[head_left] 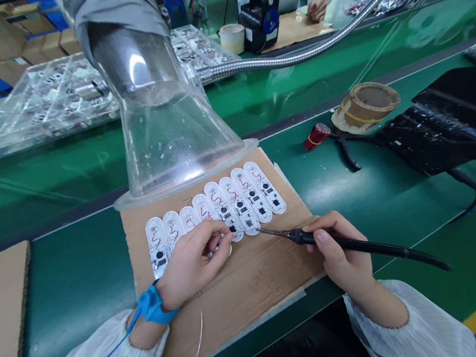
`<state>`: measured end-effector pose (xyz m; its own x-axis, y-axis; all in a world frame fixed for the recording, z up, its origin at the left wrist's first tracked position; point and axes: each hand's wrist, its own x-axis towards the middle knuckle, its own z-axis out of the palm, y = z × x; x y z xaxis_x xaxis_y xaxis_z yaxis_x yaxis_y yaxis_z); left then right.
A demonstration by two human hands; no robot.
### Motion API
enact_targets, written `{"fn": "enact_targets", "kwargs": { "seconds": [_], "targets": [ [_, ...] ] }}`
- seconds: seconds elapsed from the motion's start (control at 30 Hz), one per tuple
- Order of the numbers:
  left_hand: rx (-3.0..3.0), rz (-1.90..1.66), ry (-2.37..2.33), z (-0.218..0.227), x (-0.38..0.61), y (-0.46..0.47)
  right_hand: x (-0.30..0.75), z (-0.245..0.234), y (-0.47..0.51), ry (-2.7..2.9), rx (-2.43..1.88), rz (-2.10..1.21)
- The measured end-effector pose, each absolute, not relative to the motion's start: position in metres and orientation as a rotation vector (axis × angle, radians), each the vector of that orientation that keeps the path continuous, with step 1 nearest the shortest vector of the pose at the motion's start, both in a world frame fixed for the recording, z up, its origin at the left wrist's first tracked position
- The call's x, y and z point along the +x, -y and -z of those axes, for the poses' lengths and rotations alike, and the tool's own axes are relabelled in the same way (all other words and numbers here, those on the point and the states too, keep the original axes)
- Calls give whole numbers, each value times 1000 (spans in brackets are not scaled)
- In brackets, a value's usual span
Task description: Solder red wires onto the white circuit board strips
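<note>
In my right hand (340, 241) is a black soldering iron (311, 236), its metal tip touching or just above the lower end of a white oval piece with a circuit board (248, 219). My left hand (200, 249) is closed in a pinch over the row, close to the iron's tip. A thin silvery solder wire (201, 322) trails from under this hand down across the cardboard (268, 276). Several such white pieces lie side by side, each with red wires and black chips; my left hand hides some of them. A blue wrist strap (155, 304) circles my left wrist.
A clear fume hood (171, 140) stands over the back of the cardboard. To the right are red wires in a bundle (317, 136), black-handled pliers (347, 154), a round tub (368, 104) and a black tray (439, 131). Across the bench, another person's hand (317, 9) shows.
</note>
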<state>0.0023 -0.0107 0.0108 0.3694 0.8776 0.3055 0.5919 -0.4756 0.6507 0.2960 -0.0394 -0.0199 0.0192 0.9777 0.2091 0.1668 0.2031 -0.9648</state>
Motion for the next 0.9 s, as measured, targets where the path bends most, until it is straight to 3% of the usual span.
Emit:
{"fn": "enact_targets", "kwargs": {
  "seconds": [0.9],
  "targets": [
    [2262,-884,-1264,-9,3,10,296,17,37,1551,-1120,-941]
  ]
}}
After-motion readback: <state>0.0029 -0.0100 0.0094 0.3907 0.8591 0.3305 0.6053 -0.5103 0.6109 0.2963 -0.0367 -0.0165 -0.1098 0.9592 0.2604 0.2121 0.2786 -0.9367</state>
